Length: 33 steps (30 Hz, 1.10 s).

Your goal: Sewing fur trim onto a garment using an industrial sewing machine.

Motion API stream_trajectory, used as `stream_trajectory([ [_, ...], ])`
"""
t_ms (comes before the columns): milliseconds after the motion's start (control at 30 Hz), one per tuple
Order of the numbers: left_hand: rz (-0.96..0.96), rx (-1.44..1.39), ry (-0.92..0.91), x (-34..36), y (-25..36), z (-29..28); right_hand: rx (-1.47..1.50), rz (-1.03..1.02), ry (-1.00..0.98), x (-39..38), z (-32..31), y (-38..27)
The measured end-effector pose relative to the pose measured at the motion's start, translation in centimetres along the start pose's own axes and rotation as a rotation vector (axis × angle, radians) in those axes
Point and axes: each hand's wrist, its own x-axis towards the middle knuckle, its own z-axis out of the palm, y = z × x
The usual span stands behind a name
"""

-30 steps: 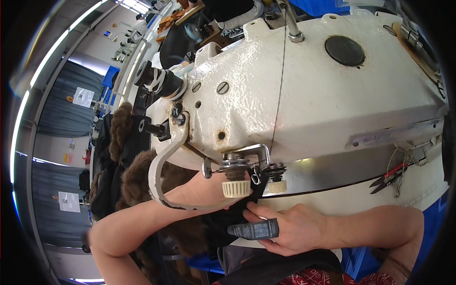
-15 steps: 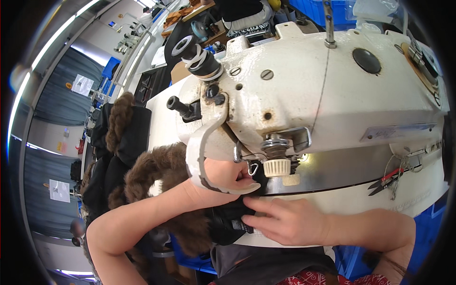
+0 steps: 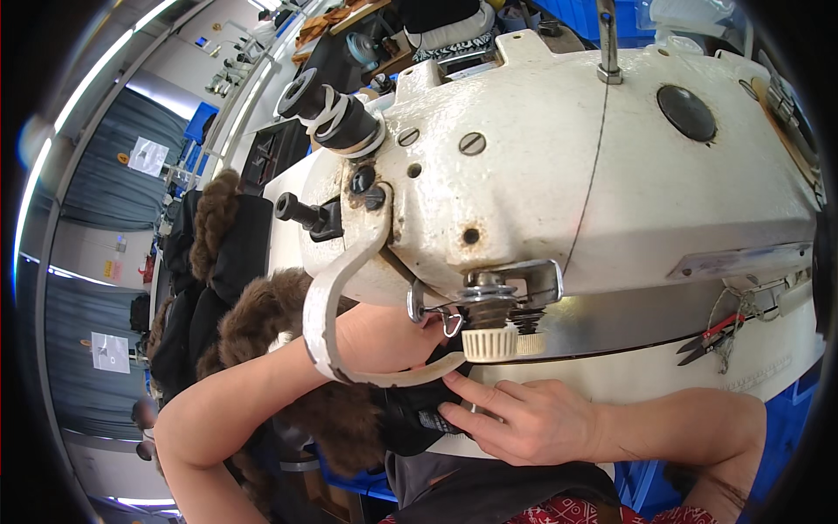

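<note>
My left hand (image 3: 384, 339) reaches behind the curved white guard of a sewing machine (image 3: 524, 166). Its fingers look curled on a black garment (image 3: 406, 406), though the machine's thread tension parts hide their tips. My right hand (image 3: 537, 424) rests at the garment's right edge on the machine bed, fingers stretched out and slightly apart, index fingertip below the guard's end. Brown fur trim (image 3: 336, 428) hangs from the black cloth, left of and below the hands. A dark label (image 3: 434, 421) shows on the cloth near the right fingertips. The needle area is hidden by the machine head.
Red-handled snips (image 3: 711, 339) lie on the bed at the right. More black pieces with brown fur (image 3: 214, 223) are heaped on the left. Blue bins (image 3: 786, 428) stand below the table. Someone in dark clothes (image 3: 441, 22) sits beyond the machine.
The machine head appears nearer and shifted left in the picture. My left hand now sits further behind the guard, its fingers more hidden. The right fingers have spread slightly.
</note>
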Motion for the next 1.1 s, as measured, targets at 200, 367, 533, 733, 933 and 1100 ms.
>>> stream_trajectory([
  [200,0.037,0.042,0.042,0.0,0.0,0.3,0.054,0.026,-0.01,0.0,0.1,0.0],
  [367,-0.111,0.043,-0.013,0.1,-0.4,0.3,0.093,0.044,-0.007,0.1,0.1,0.0],
  [533,0.348,0.239,0.144,-0.1,-1.0,0.4,0.151,0.069,-0.007,0.1,0.2,0.2],
  [733,-0.123,0.061,0.038,0.1,0.5,0.2,0.155,0.073,-0.011,0.1,0.3,0.2],
  [933,-0.05,0.05,0.045,-0.1,0.9,0.1,0.175,0.076,0.0,0.2,0.1,0.2],
  [1100,-0.107,0.103,0.014,0.0,0.8,0.2,0.171,0.07,0.013,0.2,0.1,0.2],
])
